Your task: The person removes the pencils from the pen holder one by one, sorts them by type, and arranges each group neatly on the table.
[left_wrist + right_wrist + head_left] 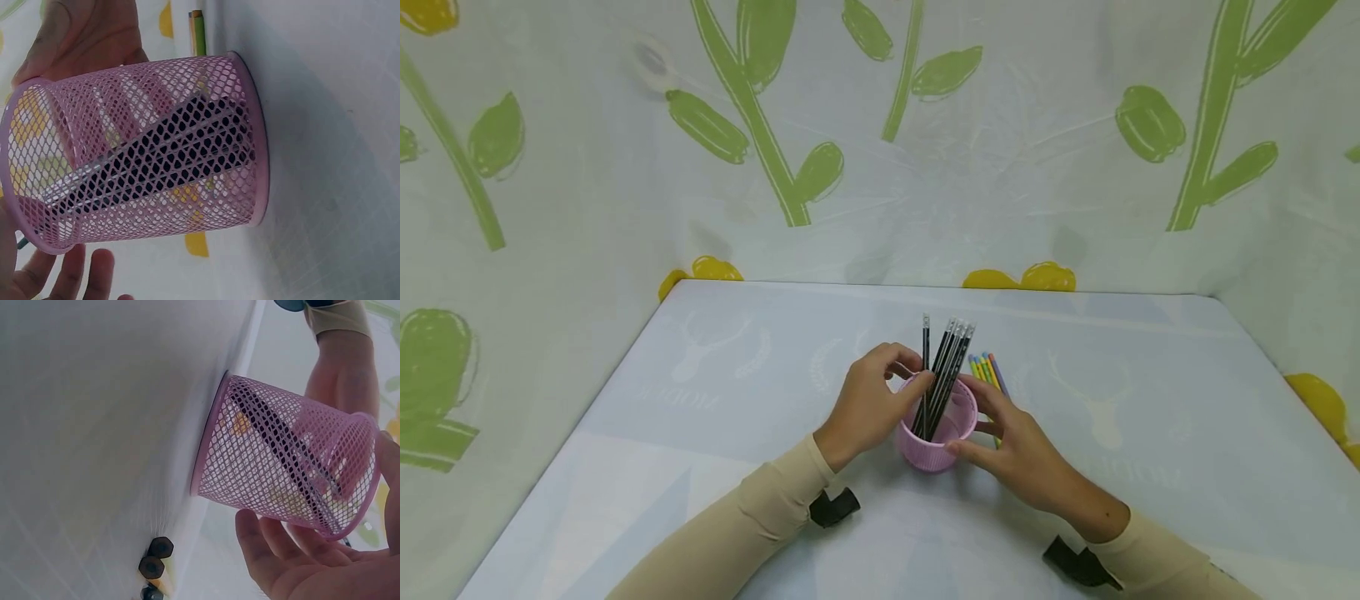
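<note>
A pink mesh pencil cup stands upright on the table, its side wall filling much of the left wrist view. Several black pencils with silver ends lean together inside it. One more black pencil rises a little apart, at the cup's left side. My left hand pinches this pencil between thumb and fingers above the rim. With curled fingers, my right hand grips the cup from the right, thumb at the near rim. The pinching fingertips are partly hidden in the wrist views.
Behind my right hand lie several coloured pencils; their dark ends show in the right wrist view. The white table meets a leaf-patterned curtain at its back edge. Black straps sit beneath both wrists.
</note>
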### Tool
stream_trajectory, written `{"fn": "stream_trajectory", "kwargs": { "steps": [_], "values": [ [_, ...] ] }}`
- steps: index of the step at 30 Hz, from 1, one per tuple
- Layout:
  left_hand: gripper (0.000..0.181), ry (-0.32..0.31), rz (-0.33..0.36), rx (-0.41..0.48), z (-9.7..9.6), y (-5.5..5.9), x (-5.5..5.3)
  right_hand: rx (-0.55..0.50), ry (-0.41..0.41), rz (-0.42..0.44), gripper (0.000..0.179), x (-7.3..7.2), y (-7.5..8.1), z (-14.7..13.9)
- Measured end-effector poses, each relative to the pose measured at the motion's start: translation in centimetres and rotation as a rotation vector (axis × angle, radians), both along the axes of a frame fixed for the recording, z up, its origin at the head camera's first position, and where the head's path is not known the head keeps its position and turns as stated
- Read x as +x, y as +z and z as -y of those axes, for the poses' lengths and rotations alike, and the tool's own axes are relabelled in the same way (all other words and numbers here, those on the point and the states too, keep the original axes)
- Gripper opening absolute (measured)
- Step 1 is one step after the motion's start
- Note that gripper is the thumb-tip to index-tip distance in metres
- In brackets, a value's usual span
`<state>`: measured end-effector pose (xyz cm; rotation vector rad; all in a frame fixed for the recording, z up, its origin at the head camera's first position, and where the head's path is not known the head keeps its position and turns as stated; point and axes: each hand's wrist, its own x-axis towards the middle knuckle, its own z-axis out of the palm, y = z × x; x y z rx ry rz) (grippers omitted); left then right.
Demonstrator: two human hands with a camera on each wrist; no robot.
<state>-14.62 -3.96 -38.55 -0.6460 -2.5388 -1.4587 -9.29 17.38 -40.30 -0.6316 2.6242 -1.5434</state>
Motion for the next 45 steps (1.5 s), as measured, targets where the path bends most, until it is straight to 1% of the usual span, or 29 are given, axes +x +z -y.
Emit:
{"fn": "stream_trajectory", "kwargs": {
  "steps": [5, 10, 17, 19, 21, 23, 27, 31, 34, 37, 38, 45],
  "values": [
    [0.015, -0.003, -0.049, 0.094, 0.3, 0.4, -0.1, 0.000, -0.009, -0.011, 0.078, 0.0, -0.1, 0.0],
    [0.014, -0.023, -0.090, 0.150, 0.6, 0.9, -0.1, 0.011, -0.021, -0.019, 0.079, -0.2, -0.2, 0.0],
    [0.012, -0.060, -0.203, 0.233, 1.2, 2.2, -0.1, 0.010, -0.027, -0.024, 0.080, -0.3, -0.1, -0.2],
    [0.013, -0.069, -0.215, 0.256, 1.4, 2.6, -0.1, 0.010, -0.028, -0.022, 0.080, -0.3, -0.1, -0.2],
    [0.014, -0.075, -0.213, 0.275, 1.7, 2.9, -0.2, 0.013, -0.027, -0.019, 0.080, -0.3, 0.0, -0.2],
    [0.017, -0.072, -0.200, 0.298, 1.9, 3.3, -0.2, 0.014, -0.023, -0.019, 0.080, -0.3, 0.0, -0.3],
    [0.023, -0.080, -0.150, 0.385, 2.4, 4.0, -0.5, 0.007, -0.015, -0.034, 0.080, -0.4, 0.0, -0.4],
    [0.027, -0.085, -0.055, 0.490, 3.1, 4.3, -1.0, -0.007, -0.008, -0.043, 0.079, -0.5, 0.0, -0.4],
    [0.029, -0.086, 0.019, 0.527, 3.5, 4.4, -1.5, -0.005, -0.006, -0.033, 0.079, -0.6, 0.0, -0.5],
    [0.030, -0.090, 0.067, 0.511, 3.9, 4.3, -2.0, -0.001, -0.004, -0.020, 0.080, -0.7, 0.0, -0.5],
    [0.031, -0.086, 0.082, 0.492, 4.0, 4.3, -2.1, -0.001, -0.003, -0.016, 0.080, -0.7, 0.0, -0.6],
    [0.041, -0.040, 0.189, 0.314, 4.4, 3.5, -3.0, 0.007, 0.002, -0.006, 0.079, -0.8, 0.1, -0.8]
  ]
}}
